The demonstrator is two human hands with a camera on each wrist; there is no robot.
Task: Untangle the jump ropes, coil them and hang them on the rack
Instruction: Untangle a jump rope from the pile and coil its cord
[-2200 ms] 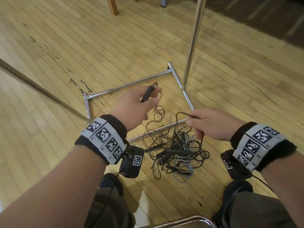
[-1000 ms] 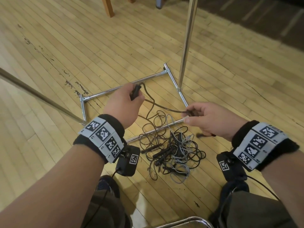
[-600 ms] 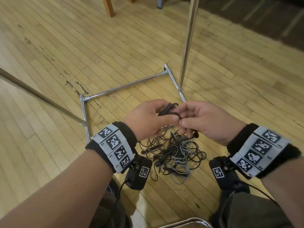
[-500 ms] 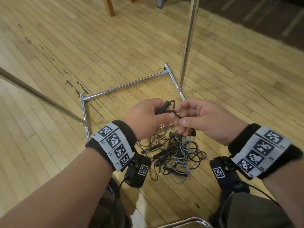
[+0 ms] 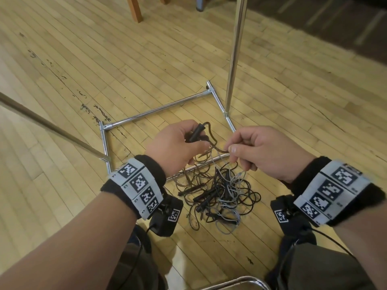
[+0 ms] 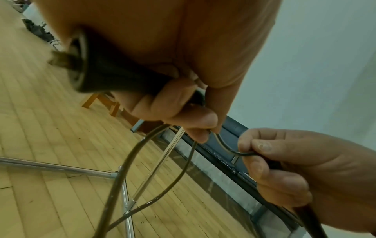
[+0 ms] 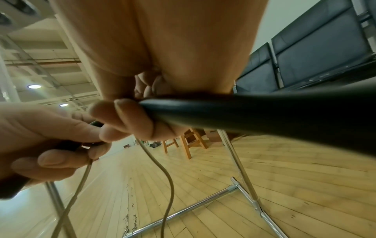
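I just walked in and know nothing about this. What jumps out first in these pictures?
Two hands meet mid-picture: the left hand grips a black rope handle, while the right hand pinches the brown cord running from it. Below them, a tangled heap of jump ropes lies on the wooden floor, partly over the bottom bar of a shiny metal rack.

A pale wooden plank floor (image 5: 88, 59) with dark scuff marks fills the room. Orange-brown wooden legs (image 5: 134, 9), perhaps of a chair or stool, stand at the far edge. Black padded seats (image 7: 317, 53) line a light wall (image 6: 325, 64). Round ceiling lights (image 7: 34, 86) glow overhead. A dark strip of flooring (image 5: 335, 21) runs along the far right.
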